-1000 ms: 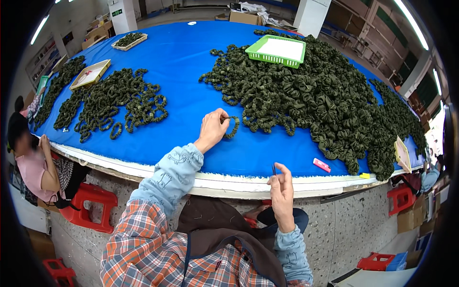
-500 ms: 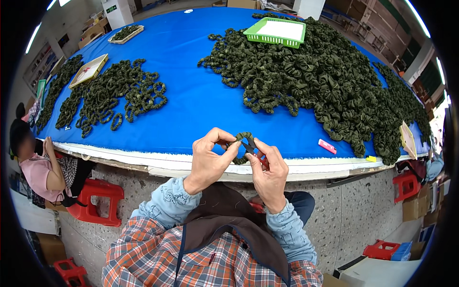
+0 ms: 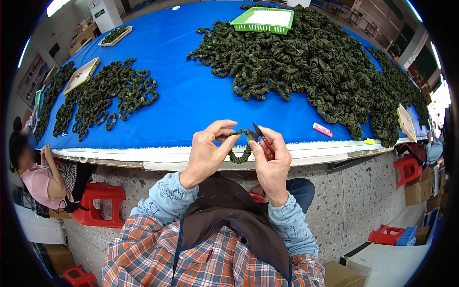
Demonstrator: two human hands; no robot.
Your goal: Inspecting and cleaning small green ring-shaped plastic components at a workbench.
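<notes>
My left hand (image 3: 206, 152) pinches a dark green scrunchie (image 3: 240, 158) between thumb and fingers, just off the table's near edge. The ring hangs with its gathered fabric curving down between my two hands. In my right hand (image 3: 274, 168) is a pair of red-handled thread snips (image 3: 266, 149), the dark blades pointing up and to the left beside the ring's right side. My right thumb tip is close against the scrunchie; whether it also grips the fabric is hard to make out.
A large heap of green scrunchies (image 3: 325, 71) covers the right of the blue-covered table (image 3: 172, 91), with a green basket (image 3: 263, 20) on top. A smaller pile (image 3: 95, 98) lies left. A pink object (image 3: 322, 129) rests near the edge. Someone sits near a red stool (image 3: 98, 203) at left.
The snips have swung from across the ring's opening to its right side, blades tilted upward. The scrunchie remains in my left hand. My view has shifted slightly.
</notes>
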